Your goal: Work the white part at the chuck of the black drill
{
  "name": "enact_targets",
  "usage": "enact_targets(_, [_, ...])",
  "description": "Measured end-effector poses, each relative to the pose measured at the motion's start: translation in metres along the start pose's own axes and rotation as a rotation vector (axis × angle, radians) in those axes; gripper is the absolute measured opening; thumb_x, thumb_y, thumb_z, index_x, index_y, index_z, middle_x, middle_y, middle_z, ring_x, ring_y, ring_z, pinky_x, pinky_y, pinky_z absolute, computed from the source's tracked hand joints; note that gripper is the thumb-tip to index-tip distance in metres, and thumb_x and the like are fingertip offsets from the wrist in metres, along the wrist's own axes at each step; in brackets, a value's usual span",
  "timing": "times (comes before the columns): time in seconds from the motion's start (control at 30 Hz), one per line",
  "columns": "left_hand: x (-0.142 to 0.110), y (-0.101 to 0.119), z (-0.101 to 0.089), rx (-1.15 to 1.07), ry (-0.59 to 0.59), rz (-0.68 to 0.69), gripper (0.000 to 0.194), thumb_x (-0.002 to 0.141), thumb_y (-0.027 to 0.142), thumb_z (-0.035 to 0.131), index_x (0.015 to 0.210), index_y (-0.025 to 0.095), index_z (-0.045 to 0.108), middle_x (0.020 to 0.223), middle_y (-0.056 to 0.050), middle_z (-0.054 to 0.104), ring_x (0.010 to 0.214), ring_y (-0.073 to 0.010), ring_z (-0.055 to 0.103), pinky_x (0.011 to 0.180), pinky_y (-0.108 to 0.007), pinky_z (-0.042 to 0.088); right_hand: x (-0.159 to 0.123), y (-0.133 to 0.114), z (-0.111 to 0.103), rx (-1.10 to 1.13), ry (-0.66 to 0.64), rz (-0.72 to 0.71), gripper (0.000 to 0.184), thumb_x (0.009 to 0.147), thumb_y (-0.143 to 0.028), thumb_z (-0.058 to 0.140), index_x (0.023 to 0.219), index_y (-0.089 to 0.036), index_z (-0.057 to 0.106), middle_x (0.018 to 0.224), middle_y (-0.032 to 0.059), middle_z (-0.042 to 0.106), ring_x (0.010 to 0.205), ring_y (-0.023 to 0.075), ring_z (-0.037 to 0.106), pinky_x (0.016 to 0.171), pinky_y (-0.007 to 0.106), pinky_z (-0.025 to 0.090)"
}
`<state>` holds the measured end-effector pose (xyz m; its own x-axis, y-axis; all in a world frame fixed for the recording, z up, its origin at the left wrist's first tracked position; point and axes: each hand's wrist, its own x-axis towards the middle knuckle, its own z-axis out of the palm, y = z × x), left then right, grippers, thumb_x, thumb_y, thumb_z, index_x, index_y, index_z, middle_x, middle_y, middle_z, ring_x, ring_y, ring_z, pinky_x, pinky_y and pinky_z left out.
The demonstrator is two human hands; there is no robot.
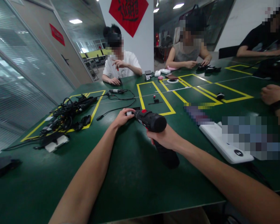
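Right hand [164, 137]: grip wrapped around the handle of the drill [151, 121], which lies level over the tabletop [126, 177] with its nose toward the left hand.
Left hand [121, 119]: grip closed on a small dark piece with a pale label [129, 114], low at the tabletop; fingers partly cover it.
Drill nose: right beside the left fingertips; contact with the dark piece cannot be confirmed from this angle.
Principal hazard: a slip of the bit could reach the left fingers, since they sit almost in line with the nose.
Dark piece: judged liable to twist or skid, because only one bare hand appears to steady it and no clamp is visible.
Drill angle: a tilted approach could damage whatever the bit meets; the low, sideways attitude would be the cause.
Black plug [99, 118]: lies near the left hand, its cord curving beyond; a sweep of that arm could snag it.
Small black part [156, 100]: loose inside the yellow tape [140, 96] beyond the drill; a knock could displace it.
White device [224, 143]: near the right forearm; judged exposed to a careless elbow.
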<state>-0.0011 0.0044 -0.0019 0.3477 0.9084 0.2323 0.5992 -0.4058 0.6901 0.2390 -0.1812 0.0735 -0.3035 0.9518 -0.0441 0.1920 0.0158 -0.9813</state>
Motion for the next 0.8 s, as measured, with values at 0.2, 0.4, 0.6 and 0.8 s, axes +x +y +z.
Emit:
enact_targets(0.2, [0.0005, 0.0026, -0.0003, -0.017, 0.008, 0.000, 0.046, 0.074, 0.040, 0.066, 0.115, 0.020, 0.069, 0.122, -0.008, 0.061, 0.106, -0.0246, 0.057, 0.095, -0.037, 0.046, 0.0022, -0.0004, -0.0002, -0.010, -0.003, 0.005, 0.016, 0.071, -0.019, 0.060, 0.084, -0.019, 0.051, 0.055, -0.0033, 0.055, 0.050, 0.0151, 0.058, 0.050, 0.027, 0.043])
enact_targets(0.4, [-0.0002, 0.0079, -0.0020, -0.014, -0.001, -0.008, 0.043, 0.074, 0.038, 0.065, 0.113, 0.019, 0.070, 0.119, -0.009, 0.060, 0.106, -0.0243, 0.057, 0.094, -0.038, 0.046, 0.0025, 0.0012, 0.0003, 0.028, -0.015, 0.001, 0.022, 0.071, -0.020, 0.061, 0.091, -0.018, 0.053, 0.059, -0.0037, 0.057, 0.051, 0.0146, 0.058, 0.051, 0.026, 0.045])
enact_targets(0.6, [0.0003, 0.0074, -0.0032, -0.018, -0.006, 0.000, 0.042, 0.074, 0.039, 0.065, 0.112, 0.021, 0.070, 0.120, -0.008, 0.059, 0.109, -0.0252, 0.055, 0.101, -0.041, 0.043, 0.0010, -0.0008, -0.0005, 0.052, -0.048, -0.022, 0.025, 0.073, -0.021, 0.063, 0.097, -0.019, 0.054, 0.063, -0.0042, 0.057, 0.053, 0.0142, 0.059, 0.052, 0.026, 0.046])
enact_targets(0.8, [0.0032, 0.0055, -0.0056, -0.044, -0.031, -0.007, 0.042, 0.075, 0.041, 0.065, 0.110, 0.020, 0.070, 0.119, -0.008, 0.058, 0.109, -0.0249, 0.054, 0.098, -0.038, 0.044, 0.0028, -0.0001, -0.0023, 0.046, -0.054, 0.009, 0.031, 0.074, -0.021, 0.063, 0.104, -0.019, 0.055, 0.067, -0.0036, 0.058, 0.056, 0.0143, 0.061, 0.056, 0.028, 0.049])
